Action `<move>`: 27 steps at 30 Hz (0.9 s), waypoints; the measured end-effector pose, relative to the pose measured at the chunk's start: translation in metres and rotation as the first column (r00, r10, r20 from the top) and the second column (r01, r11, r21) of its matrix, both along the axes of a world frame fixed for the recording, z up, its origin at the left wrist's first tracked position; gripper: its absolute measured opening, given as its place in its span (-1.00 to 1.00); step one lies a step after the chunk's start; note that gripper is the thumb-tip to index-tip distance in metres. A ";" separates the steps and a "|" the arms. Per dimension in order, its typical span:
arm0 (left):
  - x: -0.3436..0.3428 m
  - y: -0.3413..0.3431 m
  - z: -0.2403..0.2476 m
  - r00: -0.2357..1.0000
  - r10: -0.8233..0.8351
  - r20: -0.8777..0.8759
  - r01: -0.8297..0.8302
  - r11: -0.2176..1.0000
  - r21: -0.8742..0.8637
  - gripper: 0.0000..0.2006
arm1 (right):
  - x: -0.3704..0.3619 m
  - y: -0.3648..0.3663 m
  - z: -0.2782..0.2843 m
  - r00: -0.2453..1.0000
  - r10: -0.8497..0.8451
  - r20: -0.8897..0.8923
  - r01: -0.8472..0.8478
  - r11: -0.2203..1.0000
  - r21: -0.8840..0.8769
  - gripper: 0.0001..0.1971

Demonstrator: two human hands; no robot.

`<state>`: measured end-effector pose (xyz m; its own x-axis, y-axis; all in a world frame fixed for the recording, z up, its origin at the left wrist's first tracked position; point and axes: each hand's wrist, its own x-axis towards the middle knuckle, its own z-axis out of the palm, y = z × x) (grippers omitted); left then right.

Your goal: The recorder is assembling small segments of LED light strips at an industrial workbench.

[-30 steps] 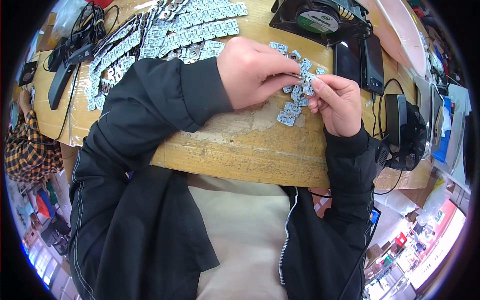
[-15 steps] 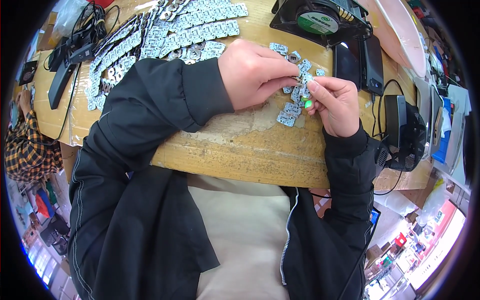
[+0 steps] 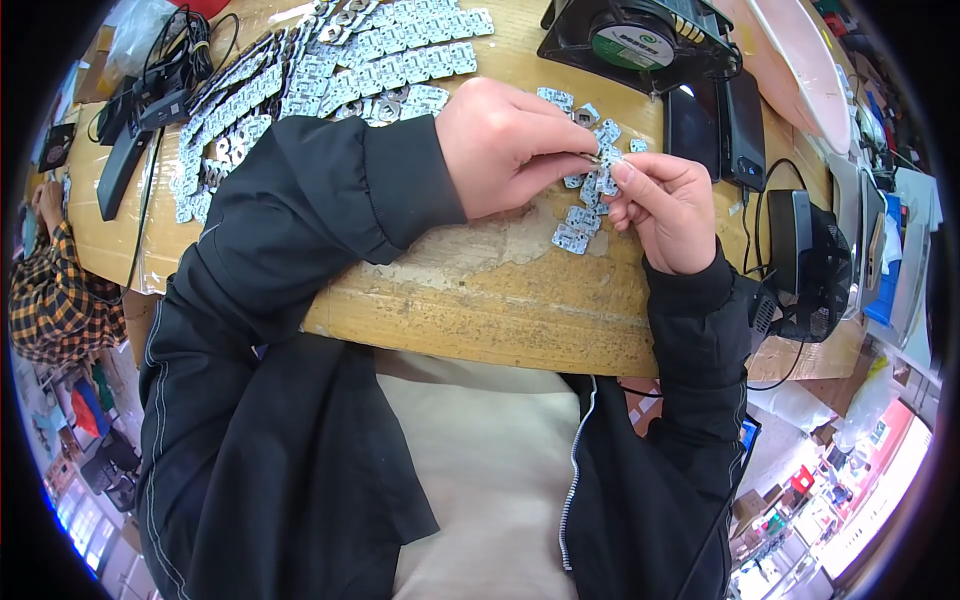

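My left hand [image 3: 512,150] reaches in from the left, thumb and forefinger pinched on the edge of a small pale circuit board [image 3: 608,156]. From the right, my right hand [image 3: 668,208] grips the same board between thumb and forefinger, its other fingers curled. The fingertips hide part of the board. Around and beneath them lies a loose group of similar small circuit boards [image 3: 571,238], some overlapping. Beyond my left forearm, rows of joined circuit boards [image 3: 400,68] are spread and stacked on the wooden table [image 3: 480,300].
A black fan [image 3: 640,45] stands at the back, beside two dark phones [image 3: 742,130]. A small black mesh fan [image 3: 825,275] is on the right, with cables. Black adapters and cords [image 3: 150,110] lie at the far left. Another person's checked sleeve [image 3: 65,300] shows at the left edge.
A green glow by my right fingers has gone out. My right fingers have curled in slightly; both hands otherwise stay almost in place.
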<state>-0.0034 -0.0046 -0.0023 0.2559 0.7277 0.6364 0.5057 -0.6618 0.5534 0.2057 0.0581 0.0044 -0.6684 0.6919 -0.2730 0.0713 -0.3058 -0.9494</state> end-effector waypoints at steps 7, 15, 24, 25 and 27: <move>0.005 -0.002 -0.004 0.996 -0.085 -0.038 0.087 0.994 0.061 -0.85 | -0.004 0.000 -0.001 0.998 -0.060 -0.033 0.060 0.998 -0.020 -0.84; 0.001 -0.003 0.006 0.995 -0.064 0.081 0.074 0.988 -0.138 -0.84 | -0.004 0.001 0.002 0.996 -0.067 -0.055 0.065 0.997 -0.041 -0.82; 0.002 -0.003 0.010 0.991 -0.083 0.109 0.123 0.890 -0.439 -0.87 | -0.008 -0.002 -0.001 0.996 -0.089 -0.007 0.089 0.995 0.050 -0.88; 0.002 -0.004 0.009 0.991 -0.080 0.109 0.120 0.889 -0.442 -0.87 | -0.009 -0.002 0.000 0.994 -0.107 0.004 0.107 0.993 0.046 -0.89; 0.003 -0.003 0.009 0.929 0.012 0.370 0.248 0.722 -0.646 -0.88 | -0.006 0.000 0.000 0.996 -0.093 0.009 0.092 0.993 0.068 -0.91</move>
